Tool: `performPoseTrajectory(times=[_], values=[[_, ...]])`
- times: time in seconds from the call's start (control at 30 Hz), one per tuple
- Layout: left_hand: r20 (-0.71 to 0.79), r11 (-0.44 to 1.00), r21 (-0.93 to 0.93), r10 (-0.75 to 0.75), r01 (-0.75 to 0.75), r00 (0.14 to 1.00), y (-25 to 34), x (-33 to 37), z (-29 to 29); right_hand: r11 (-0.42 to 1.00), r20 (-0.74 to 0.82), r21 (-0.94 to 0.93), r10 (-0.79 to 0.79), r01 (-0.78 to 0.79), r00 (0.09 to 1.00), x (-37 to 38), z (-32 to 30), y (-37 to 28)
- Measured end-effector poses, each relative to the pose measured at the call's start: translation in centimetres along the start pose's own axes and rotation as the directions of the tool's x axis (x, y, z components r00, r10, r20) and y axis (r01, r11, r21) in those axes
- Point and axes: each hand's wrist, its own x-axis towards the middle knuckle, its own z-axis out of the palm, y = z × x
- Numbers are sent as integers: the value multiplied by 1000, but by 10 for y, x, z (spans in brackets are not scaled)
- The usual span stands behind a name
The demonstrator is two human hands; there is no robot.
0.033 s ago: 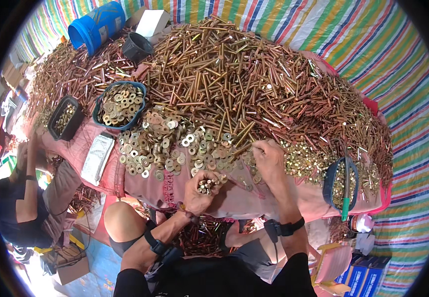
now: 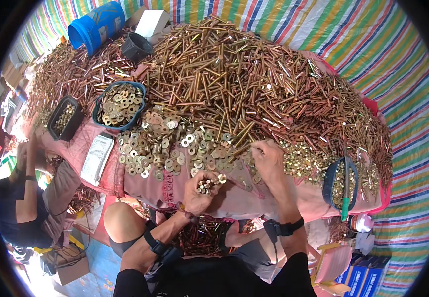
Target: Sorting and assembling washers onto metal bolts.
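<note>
My left hand [image 2: 198, 192] is wrapped round a bundle of metal rods [image 2: 207, 186], their round ends facing up, close to the near edge of the cloth. A shiny gold-coloured piece [image 2: 222, 178] shows at the bundle's right side. My right hand [image 2: 270, 159] is closed, fingertips together, between the flat washers [image 2: 167, 148] and a heap of small gold-coloured nuts [image 2: 307, 161]. What its fingers hold, if anything, is hidden. Just left of those fingertips, a few loose rods [image 2: 244, 133] slant out of the large pile of copper-coloured rods [image 2: 209, 74].
A blue basket of washers [image 2: 144, 94] and a dark tray of small parts [image 2: 51, 124] stand left; a dark blue basket [image 2: 329, 184] with a green-handled tool [image 2: 345, 208] stands right. A blue bucket [image 2: 78, 34] lies far left. Another person's arm [image 2: 26, 198] shows at left.
The gold-coloured piece beside the bundle in my left hand looks slightly turned and brighter. My right hand has barely shifted.
</note>
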Motion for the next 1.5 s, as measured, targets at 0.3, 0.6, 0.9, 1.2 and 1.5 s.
performPoseTrajectory(times=[0.3,0.6,0.9,1.2,1.5], values=[[-9,996,95,3,-2,1000,-1,0,-5,986,-95,-79,140,-148,986,9,-14,27],[-21,983,183,20,-16,1000,3,0,-3,962,-28,-160,221,-223,975,15,-8,26],[-11,993,114,2,-1,1000,-5,-2,-4,985,63,-146,103,-93,993,32,11,35],[-11,987,160,33,-31,999,0,-1,-4,724,-79,668,301,-174,950,20,-21,-7],[8,985,173,12,-13,1000,-2,1,-1,619,266,728,142,-295,954,-13,-18,-65]])
